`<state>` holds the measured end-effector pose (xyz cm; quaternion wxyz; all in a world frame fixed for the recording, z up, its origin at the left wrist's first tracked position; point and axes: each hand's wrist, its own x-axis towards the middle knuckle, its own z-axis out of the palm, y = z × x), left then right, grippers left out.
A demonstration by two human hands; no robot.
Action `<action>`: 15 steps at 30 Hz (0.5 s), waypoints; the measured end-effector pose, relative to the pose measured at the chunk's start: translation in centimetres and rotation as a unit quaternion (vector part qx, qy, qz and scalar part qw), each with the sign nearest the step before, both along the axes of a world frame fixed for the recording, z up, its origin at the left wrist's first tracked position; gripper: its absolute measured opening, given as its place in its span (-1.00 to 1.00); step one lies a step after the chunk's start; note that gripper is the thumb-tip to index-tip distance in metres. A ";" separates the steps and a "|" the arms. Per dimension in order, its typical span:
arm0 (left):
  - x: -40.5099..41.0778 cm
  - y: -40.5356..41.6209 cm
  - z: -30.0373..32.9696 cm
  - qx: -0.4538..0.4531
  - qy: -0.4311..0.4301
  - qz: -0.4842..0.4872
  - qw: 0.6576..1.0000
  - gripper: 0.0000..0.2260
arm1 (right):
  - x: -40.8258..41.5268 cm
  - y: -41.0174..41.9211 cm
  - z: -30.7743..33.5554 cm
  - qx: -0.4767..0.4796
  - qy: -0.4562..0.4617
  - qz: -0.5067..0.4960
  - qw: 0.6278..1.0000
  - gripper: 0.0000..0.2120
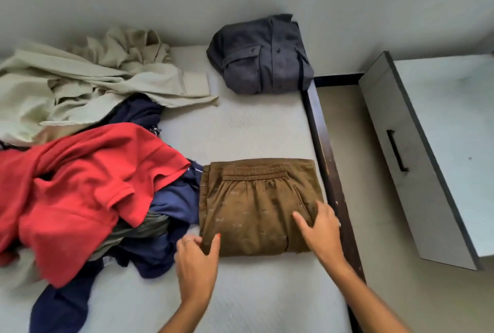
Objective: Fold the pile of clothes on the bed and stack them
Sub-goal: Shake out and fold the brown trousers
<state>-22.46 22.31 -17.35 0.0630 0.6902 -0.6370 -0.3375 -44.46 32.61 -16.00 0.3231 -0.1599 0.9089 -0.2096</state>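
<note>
While left hand (196, 257) pinches brown shorts (256, 207), right hand (319, 225) flat atop, left fingertips hidden

brown shorts (256, 207): folded flat, bed's right edge | dark grey shirt (263, 57): folded, beyond | unfolded pile (80, 172): left

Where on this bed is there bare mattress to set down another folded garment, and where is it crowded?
Bare mattress lies between the folded grey shirt and the folded brown shorts, and nearer the viewer, below the shorts around both forearms. The left side is crowded: the beige garment, red shirt and navy clothes lie heaped there.
</note>
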 end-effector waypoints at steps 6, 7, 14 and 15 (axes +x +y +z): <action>-1.4 -1.7 -2.5 0.176 0.006 0.118 0.977 -0.34 | -0.2 -0.5 -2.6 0.041 -0.095 -0.072 0.992 0.09; -1.8 -2.0 -2.5 0.170 0.042 0.132 0.976 -0.37 | -0.3 -0.9 -2.9 0.038 -0.088 -0.099 0.990 0.11; -4.5 -3.7 0.3 0.259 0.197 0.097 0.940 -0.64 | -1.8 -4.5 0.1 -0.074 -0.257 -0.238 0.934 -0.64; -5.3 -4.2 1.2 0.256 0.207 0.066 0.942 -0.70 | -2.3 -5.1 1.2 -0.092 -0.259 -0.231 0.933 -0.70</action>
